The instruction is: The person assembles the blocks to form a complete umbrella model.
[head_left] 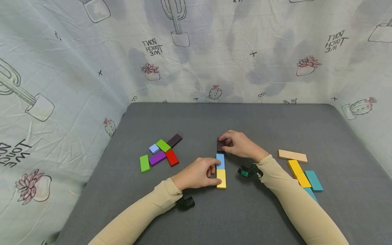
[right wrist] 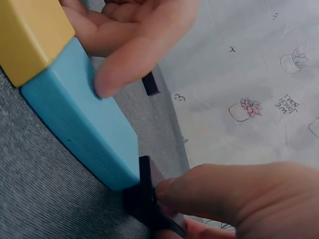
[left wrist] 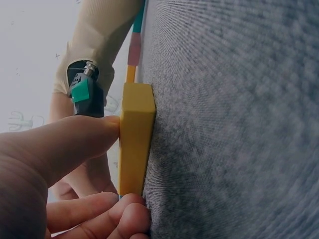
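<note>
Three flat wooden blocks lie end to end in a line at mid-table. The yellow block is nearest me, the light blue block follows, and a dark brown block is at the far end. My left hand rests its thumb on the yellow block and its index fingertip on the light blue one. With thumb and fingers, my right hand pinches the dark block. In the right wrist view this dark block stands right at the light blue block's end, partly hidden by the thumb.
Left on the grey table lies a cluster of blocks: purple, red, green, small blue and dark brown. At right are beige, yellow and teal blocks, partly behind my right sleeve.
</note>
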Demonstrator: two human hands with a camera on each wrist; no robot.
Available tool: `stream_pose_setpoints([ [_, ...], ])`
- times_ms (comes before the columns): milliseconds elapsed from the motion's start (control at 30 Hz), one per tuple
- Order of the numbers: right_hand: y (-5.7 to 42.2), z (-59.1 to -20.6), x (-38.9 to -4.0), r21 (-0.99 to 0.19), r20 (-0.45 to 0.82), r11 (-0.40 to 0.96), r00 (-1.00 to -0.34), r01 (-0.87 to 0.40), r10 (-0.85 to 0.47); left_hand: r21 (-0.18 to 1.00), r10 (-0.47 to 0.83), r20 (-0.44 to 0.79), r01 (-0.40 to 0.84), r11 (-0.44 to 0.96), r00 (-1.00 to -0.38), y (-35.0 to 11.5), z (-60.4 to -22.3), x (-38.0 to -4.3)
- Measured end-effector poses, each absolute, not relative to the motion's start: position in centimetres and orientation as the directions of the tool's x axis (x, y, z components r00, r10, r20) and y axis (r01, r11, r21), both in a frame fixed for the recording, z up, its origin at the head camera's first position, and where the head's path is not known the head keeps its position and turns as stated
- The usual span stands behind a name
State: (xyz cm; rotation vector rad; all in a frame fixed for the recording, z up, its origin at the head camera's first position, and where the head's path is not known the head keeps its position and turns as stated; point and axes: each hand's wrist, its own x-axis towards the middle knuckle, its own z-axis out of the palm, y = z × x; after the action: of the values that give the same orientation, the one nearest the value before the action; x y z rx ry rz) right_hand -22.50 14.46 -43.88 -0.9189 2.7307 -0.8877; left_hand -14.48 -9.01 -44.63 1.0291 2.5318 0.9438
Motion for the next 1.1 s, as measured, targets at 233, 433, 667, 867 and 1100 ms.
stream_pose_setpoints([
  [233, 14.35, -44.10, -22.32, -0.612, 0.059, 0.619, -0.809, -0.492, -0.585, 0.647, 0.702, 0.017, 0.543, 0.535, -0.712, -9.01, -44.56, -14.46],
  [433, 14.37, -44.26, -22.39, -0.625, 0.069, 0.601, -0.801, -0.499, -0.594, 0.640, 0.700, 0.018, 0.546, 0.541, -0.714, -8.97, -44.47, -14.50],
  [667, 14.21, -44.22, -22.34, -0.633, 0.056, 0.591, -0.791, -0.500, -0.609, 0.642, 0.695, 0.012, 0.538, 0.546, -0.719, -9.03, -44.39, -14.39],
  [867, 14.19, -44.09, -22.21, -0.634, 0.061, 0.584, -0.785, -0.507, -0.616, 0.643, 0.696, 0.022, 0.543, 0.540, -0.717, -9.04, -44.47, -14.40],
  [1100, 14.22, -44.22, -22.28, -0.638, 0.057, 0.582, -0.785, -0.505, -0.617, 0.648, 0.696, 0.021, 0.540, 0.538, -0.718, -9.02, -44.74, -14.49],
])
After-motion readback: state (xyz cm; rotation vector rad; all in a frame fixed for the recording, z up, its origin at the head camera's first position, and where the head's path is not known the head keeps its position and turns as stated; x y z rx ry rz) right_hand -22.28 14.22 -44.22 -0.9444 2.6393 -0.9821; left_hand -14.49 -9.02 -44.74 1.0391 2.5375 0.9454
